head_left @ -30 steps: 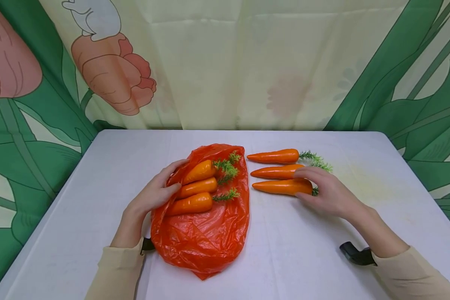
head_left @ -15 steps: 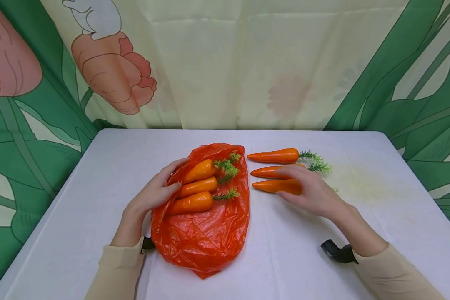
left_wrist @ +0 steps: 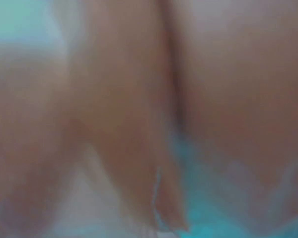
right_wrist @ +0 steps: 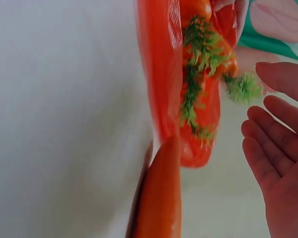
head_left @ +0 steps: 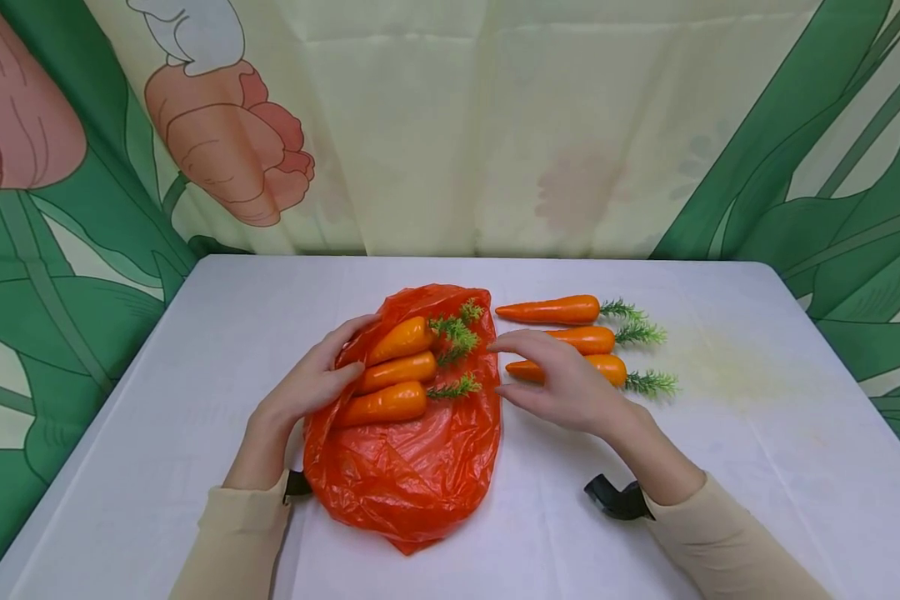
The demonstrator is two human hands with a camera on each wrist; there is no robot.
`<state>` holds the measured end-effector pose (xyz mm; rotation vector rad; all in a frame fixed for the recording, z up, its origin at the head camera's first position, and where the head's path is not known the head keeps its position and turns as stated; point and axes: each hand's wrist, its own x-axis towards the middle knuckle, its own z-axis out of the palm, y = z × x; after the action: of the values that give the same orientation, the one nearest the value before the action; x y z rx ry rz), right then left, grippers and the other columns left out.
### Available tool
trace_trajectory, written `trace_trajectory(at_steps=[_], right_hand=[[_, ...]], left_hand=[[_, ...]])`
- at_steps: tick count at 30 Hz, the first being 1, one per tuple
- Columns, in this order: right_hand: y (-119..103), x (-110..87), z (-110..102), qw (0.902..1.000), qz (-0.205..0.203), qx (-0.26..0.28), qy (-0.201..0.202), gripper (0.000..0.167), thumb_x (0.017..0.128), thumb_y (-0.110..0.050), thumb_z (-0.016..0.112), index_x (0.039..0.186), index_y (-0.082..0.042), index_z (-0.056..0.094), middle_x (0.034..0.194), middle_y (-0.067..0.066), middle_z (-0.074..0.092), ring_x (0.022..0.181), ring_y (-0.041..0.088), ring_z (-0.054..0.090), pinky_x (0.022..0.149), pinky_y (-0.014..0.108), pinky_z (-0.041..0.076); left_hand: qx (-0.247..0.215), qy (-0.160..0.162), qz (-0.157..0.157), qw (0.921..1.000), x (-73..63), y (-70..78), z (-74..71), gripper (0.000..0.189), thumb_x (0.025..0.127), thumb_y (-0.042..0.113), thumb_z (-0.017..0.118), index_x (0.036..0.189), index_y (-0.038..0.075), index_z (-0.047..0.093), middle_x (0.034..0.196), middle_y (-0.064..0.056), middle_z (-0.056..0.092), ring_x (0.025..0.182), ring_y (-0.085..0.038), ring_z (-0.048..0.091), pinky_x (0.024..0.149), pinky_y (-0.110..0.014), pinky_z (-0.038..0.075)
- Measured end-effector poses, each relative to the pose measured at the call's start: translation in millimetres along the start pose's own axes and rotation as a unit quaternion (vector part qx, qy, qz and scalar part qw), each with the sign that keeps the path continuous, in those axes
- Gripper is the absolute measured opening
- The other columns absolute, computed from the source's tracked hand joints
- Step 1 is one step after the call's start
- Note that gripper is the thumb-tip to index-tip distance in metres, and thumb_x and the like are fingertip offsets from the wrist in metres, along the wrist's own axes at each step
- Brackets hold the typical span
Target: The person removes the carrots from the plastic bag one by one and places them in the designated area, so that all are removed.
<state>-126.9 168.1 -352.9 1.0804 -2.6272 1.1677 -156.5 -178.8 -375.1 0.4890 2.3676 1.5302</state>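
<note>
Our left hand [head_left: 311, 379] pinches red bag [head_left: 420, 479], prob flimsy; right hand [head_left: 570, 385] loose, empty. Carrots [head_left: 387, 403] look light, slick, best gripped mid-body.

The red bag [head_left: 412, 479] is thin, crinkled plastic with shiny folds; the orange carrots [head_left: 386, 403] look like smooth, glossy plastic, their green tops [head_left: 651, 383] rough and feathery; the desk [head_left: 120, 467] wears a matt white covering [head_left: 540, 533], faintly creased; the backdrop [head_left: 450, 150] and sleeves [head_left: 228, 542] look like matt cloth; the black wrist piece [head_left: 618, 501], smooth plastic.
</note>
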Motion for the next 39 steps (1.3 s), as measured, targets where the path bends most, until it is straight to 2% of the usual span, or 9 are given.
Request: trace_trajectory(at_steps=[3, 9, 17, 28, 39], right_hand=[[-4, 5.5, 7, 0.9999, -0.005, 0.012, -0.008, 0.045, 0.086, -0.007, 0.079, 0.129, -0.007, 0.064, 0.128, 0.009, 0.064, 0.122, 0.023, 0.057, 0.091, 0.046, 0.055], [-12, 16.8, 20, 0.9997, -0.023, 0.0, -0.009, 0.045, 0.086, -0.009, 0.078, 0.129, -0.006, 0.064, 0.126, 0.006, 0.065, 0.12, 0.022, 0.059, 0.099, 0.045, 0.05], [-21, 29.1, 31, 0.9995, -0.005, -0.005, -0.03, 0.045, 0.087, -0.016, 0.08, 0.128, -0.007, 0.065, 0.127, 0.003, 0.064, 0.121, 0.019, 0.057, 0.102, 0.042, 0.048], [-28, 41.1, 47, 0.9977, -0.015, 0.005, -0.066, 0.048, 0.088, -0.014, 0.079, 0.131, -0.005, 0.062, 0.128, 0.006, 0.063, 0.12, 0.021, 0.057, 0.101, 0.038, 0.049], [-37, 53.8, 62, 0.9942, 0.011, -0.023, -0.104, 0.049, 0.089, -0.022, 0.078, 0.133, -0.009, 0.062, 0.13, 0.001, 0.061, 0.122, 0.019, 0.054, 0.102, 0.037, 0.048]], left_hand=[[0.0, 0.001, -0.002, 1.0, 0.0, 0.1, -0.6, 0.064, 0.097, -0.003, 0.049, 0.155, 0.021, 0.037, 0.153, -0.005, 0.039, 0.136, -0.031, 0.039, 0.111, -0.06, 0.033], [-0.001, -0.003, 0.0, 1.0, 0.5, 0.3, -1.0, 0.065, 0.097, -0.002, 0.049, 0.156, 0.02, 0.036, 0.154, -0.006, 0.039, 0.136, -0.031, 0.039, 0.111, -0.059, 0.033], [-0.005, -0.004, 0.001, 1.0, 1.6, 1.6, -1.1, 0.064, 0.097, -0.002, 0.049, 0.156, 0.02, 0.036, 0.154, -0.005, 0.039, 0.136, -0.03, 0.039, 0.111, -0.059, 0.033], [0.0, -0.005, 0.013, 0.9999, 1.2, -1.8, -1.8, 0.064, 0.097, -0.003, 0.05, 0.155, 0.019, 0.036, 0.153, -0.007, 0.04, 0.136, -0.032, 0.039, 0.111, -0.06, 0.032], [-0.009, -0.009, 0.012, 0.9998, 0.9, -1.5, -1.6, 0.065, 0.097, -0.003, 0.051, 0.156, 0.021, 0.036, 0.153, -0.005, 0.04, 0.136, -0.031, 0.039, 0.109, -0.061, 0.035]])
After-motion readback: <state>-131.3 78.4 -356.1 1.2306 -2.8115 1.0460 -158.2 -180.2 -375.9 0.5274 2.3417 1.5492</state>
